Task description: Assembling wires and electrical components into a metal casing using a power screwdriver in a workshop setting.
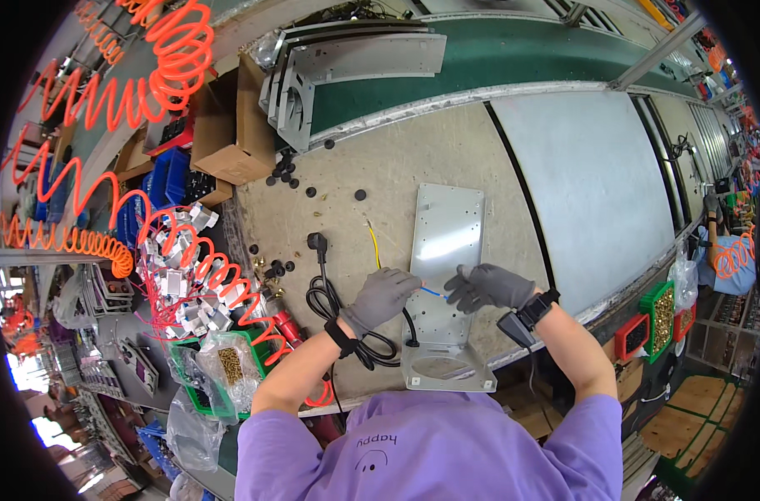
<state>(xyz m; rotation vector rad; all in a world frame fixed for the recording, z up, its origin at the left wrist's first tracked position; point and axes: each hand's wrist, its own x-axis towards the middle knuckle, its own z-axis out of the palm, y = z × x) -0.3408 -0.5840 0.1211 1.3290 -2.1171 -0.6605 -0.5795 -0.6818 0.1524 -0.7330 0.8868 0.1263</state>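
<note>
My left hand (383,299), in a grey glove, is closed around wires at the end of a black power cord. A blue wire (432,291) runs from its fingertips to the bent fingers of my right hand (490,286), also gloved, which appear to pinch the wire's tip. A yellow-green wire (375,247) sticks up beyond the left hand. Beneath both hands lies a perforated grey metal bracket (448,225), its near end bent up around a round opening. The black cord (411,326) passes by the bracket, and its plug (316,242) rests on the left.
Black round caps (361,194) lie scattered across the worktop. An open cardboard box (238,125) and stacked metal brackets (371,57) stand behind. Orange coiled air hoses (179,58) hang at left. A green bin of brass fasteners (662,317) sits right, beside a white panel (584,167).
</note>
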